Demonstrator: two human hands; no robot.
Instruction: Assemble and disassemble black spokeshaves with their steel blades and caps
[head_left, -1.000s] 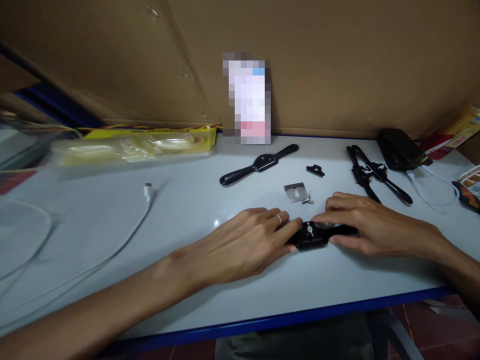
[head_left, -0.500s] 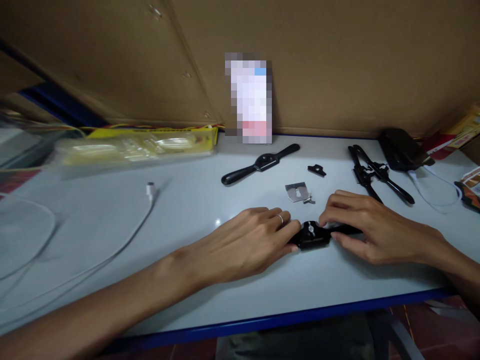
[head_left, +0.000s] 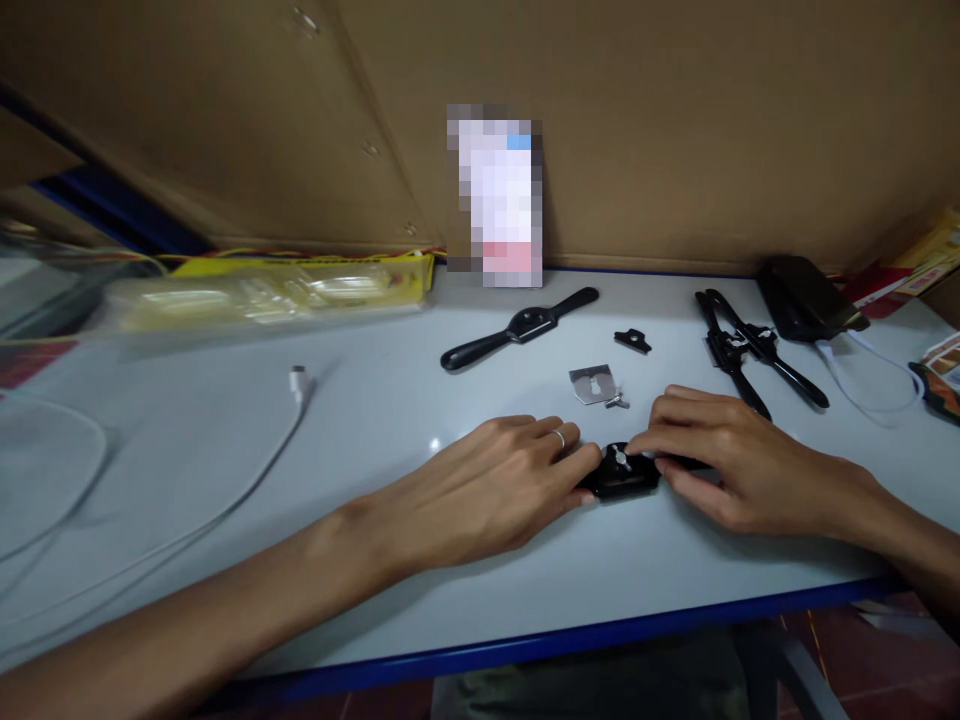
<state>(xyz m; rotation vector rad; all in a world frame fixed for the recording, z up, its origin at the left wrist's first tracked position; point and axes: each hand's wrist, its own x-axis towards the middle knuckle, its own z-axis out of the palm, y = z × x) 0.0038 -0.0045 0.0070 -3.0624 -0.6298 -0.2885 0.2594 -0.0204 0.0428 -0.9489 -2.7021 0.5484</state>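
Near the front of the table lies a black spokeshave (head_left: 626, 487) with a silver screw (head_left: 621, 459) at its middle. My left hand (head_left: 510, 480) is closed around its left handle, which the fingers mostly hide. My right hand (head_left: 724, 460) grips the right handle, its index finger stretched over the body close to the screw. Just beyond sit a loose steel blade (head_left: 591, 384) and small silver screws (head_left: 617, 398). Farther back are a black cap plate (head_left: 633, 341) and a second spokeshave body (head_left: 532, 324) without a blade.
Two more spokeshaves (head_left: 739, 345) lie crossed at the right, by a black device (head_left: 810, 300) with a white cord. A phone-like blurred panel (head_left: 502, 200) leans on the cardboard. Left are a white cable (head_left: 277, 450) and a plastic-wrapped yellow package (head_left: 270, 295).
My right hand has shifted slightly left along the spokeshave, and its index finger now reaches nearer the silver screw. The left hand keeps its hold.
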